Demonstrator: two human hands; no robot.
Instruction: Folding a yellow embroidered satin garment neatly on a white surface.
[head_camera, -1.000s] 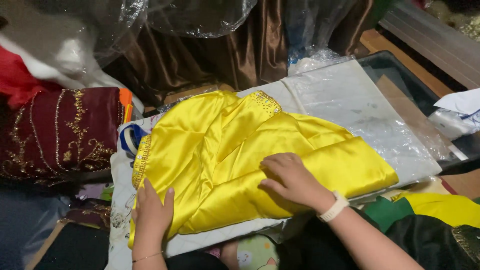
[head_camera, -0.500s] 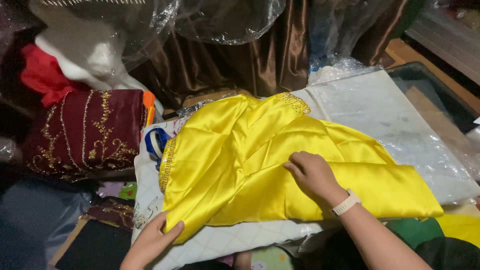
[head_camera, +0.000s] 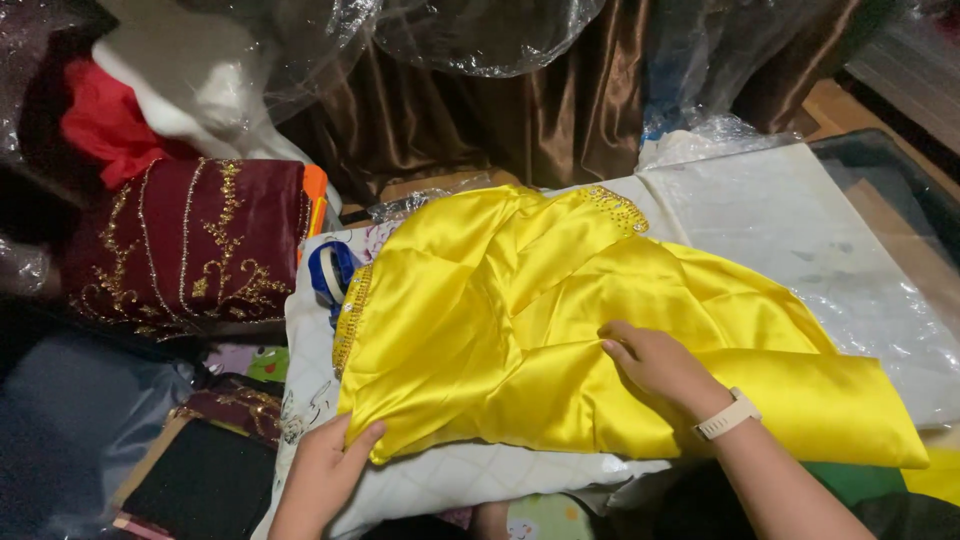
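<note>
- The yellow satin garment lies folded on a white quilted surface, spread from the near-left corner out to the right, with a beaded gold trim along its left edge and at its far fold.
- The left hand sits at the near-left corner of the garment, thumb pinching the lower hem, fingers tucked beneath the cloth.
- The right hand lies open and flat on top of the garment near its middle, fingers pressing into a crease; a pale wristwatch bands the wrist.
- Just left of the surface, low down, a dark flat case and a dark grey bag crowd the near-left corner.
- A blue ring-shaped thing peeps out from under the garment's left edge; what it is cannot be told.
- A sheet of clear plastic covers the right part of the surface beyond the garment.
- Further left, a maroon cloth with gold embroidery lies folded, an orange strip touching its right side.
- Behind that, red fabric and white fabric are heaped under clear plastic wrap.
- Furthest back, brown satin drapery hangs across the view.
</note>
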